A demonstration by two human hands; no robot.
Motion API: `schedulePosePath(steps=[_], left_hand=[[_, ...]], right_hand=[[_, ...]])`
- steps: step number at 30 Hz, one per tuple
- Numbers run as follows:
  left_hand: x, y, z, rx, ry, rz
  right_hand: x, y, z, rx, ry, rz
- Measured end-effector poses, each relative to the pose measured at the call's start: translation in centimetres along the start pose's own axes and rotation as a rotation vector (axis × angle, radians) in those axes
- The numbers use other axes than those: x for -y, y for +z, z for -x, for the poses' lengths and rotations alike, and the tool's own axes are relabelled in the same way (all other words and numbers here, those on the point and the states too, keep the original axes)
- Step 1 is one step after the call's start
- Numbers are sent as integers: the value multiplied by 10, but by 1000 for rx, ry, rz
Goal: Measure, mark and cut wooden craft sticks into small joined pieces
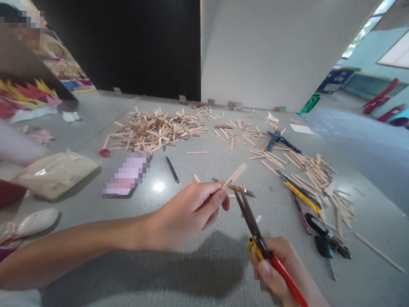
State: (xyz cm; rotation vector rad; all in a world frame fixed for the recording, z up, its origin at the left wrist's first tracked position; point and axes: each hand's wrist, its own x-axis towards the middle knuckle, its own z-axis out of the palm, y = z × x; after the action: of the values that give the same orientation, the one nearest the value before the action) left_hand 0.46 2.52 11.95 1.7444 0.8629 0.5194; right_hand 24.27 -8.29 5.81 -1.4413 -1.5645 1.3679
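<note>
My left hand point(194, 204) pinches a flat wooden craft stick point(237, 174) between thumb and fingers, its rounded end pointing up and to the right. My right hand point(281, 266) is wrapped round snips point(254, 224) with dark blades and red and yellow handles. The blades are slightly apart, their tips just right of my left fingertips and below the stick. Behind the stick lies a slim gold-coloured tool point(244, 189), partly covered by my left hand.
A heap of craft sticks point(156, 128) lies at the back, with more sticks point(315, 170) scattered at right. Blue-handled pliers point(277, 140), a yellow utility knife point(302, 196) and keys point(323, 245) lie right. A phone point(128, 175), dark pen point(172, 169) and plastic bag point(60, 172) lie left.
</note>
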Motion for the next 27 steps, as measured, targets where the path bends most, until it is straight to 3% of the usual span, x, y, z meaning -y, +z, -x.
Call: schedulePosePath(steps=[7,15,21,27], left_hand=[[-5,-7,4,35,-2,15],[-8,-10,5,65,13,-30],[-7,-10,6,64,6,-31],[-6,-9,4,70,2,-45]], right_hand=[[-7,-2,-3,-86,-43,288],[-11,-3,-4,-120,-151,386],[-9,1,-3,-189,-170,483],[-6,2,-5,-177,-159,449]])
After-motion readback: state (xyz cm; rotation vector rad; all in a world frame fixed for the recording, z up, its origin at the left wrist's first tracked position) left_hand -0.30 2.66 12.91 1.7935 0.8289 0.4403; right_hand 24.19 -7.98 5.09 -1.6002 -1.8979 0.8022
